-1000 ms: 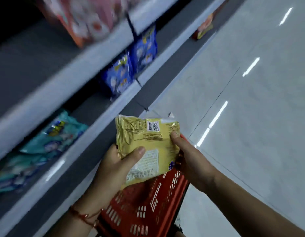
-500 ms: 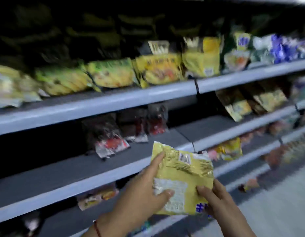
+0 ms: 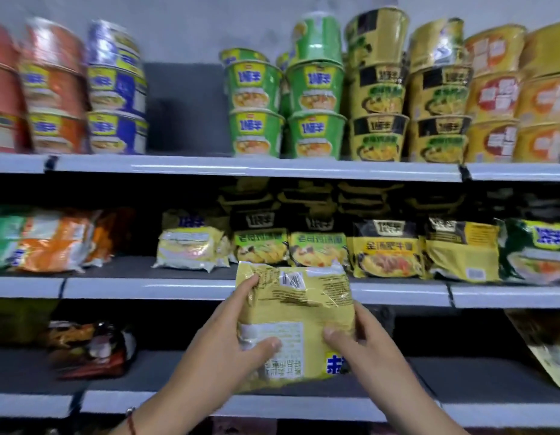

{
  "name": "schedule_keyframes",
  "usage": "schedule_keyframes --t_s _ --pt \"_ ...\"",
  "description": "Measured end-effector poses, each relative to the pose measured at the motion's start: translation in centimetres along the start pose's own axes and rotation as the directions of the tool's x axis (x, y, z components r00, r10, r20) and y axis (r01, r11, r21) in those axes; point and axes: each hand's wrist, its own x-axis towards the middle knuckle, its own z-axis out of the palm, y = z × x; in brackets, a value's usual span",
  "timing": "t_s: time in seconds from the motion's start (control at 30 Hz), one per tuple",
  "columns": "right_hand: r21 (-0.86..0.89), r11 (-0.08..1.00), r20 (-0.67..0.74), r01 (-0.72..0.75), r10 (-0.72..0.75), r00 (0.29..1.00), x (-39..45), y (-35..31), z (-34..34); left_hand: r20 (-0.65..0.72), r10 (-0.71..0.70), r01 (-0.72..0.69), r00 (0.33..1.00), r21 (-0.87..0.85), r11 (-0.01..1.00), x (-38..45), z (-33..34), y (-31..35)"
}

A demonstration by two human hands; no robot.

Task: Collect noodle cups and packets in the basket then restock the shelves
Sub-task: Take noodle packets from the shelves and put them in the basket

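I hold a yellow noodle packet (image 3: 299,312) upright in front of the shelves, its printed back facing me. My left hand (image 3: 222,343) grips its left side, thumb across the white label and a finger up near the top corner. My right hand (image 3: 363,346) grips its lower right edge. The packet's top reaches the front lip of the middle shelf (image 3: 184,288), just below a row of yellow and black noodle packets (image 3: 319,246). The basket is out of view.
The top shelf (image 3: 256,167) carries stacked noodle cups: red, orange and blue at left, green (image 3: 256,111) in the middle, yellow at right, with a gap between blue and green. Orange packets (image 3: 56,243) lie at middle left. A dark packet (image 3: 90,350) sits on the lower shelf.
The view has swung up from the floor and red basket to the upper shelves. Both hands have lifted the yellow packet up to the middle shelf's edge, keeping the same hold.
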Motion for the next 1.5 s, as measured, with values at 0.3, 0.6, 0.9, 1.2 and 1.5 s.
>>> schedule_keyframes --t_s 0.3,0.6,0.9,1.2,1.5 --pt "-0.115 0.987 0.16 0.114 -0.095 0.983 11.8 -2.8 13.7 -0.179 -0.115 0.132 0.977 0.083 0.988 7.6 -10.5 -9.6" --pt "-0.415 0.906 0.074 0.084 -0.058 0.996 26.3 -2.0 24.1 -0.17 -0.216 0.239 0.961 0.13 0.962 20.6 -14.7 -19.8" --pt "-0.471 0.88 0.072 0.057 -0.027 0.997 26.9 0.9 23.9 -0.06 -0.196 0.203 0.979 0.167 0.965 21.2 -13.6 -23.7" --pt "-0.341 0.913 0.046 0.225 -0.223 0.974 23.0 1.5 19.5 -0.335 0.186 -0.078 0.924 0.309 0.948 16.0 -10.1 -19.7" --pt "-0.204 0.937 -0.047 -0.283 0.28 0.959 3.3 22.1 6.3 0.657 -0.11 0.197 0.746 -0.06 0.979 -2.2 14.5 -23.1"
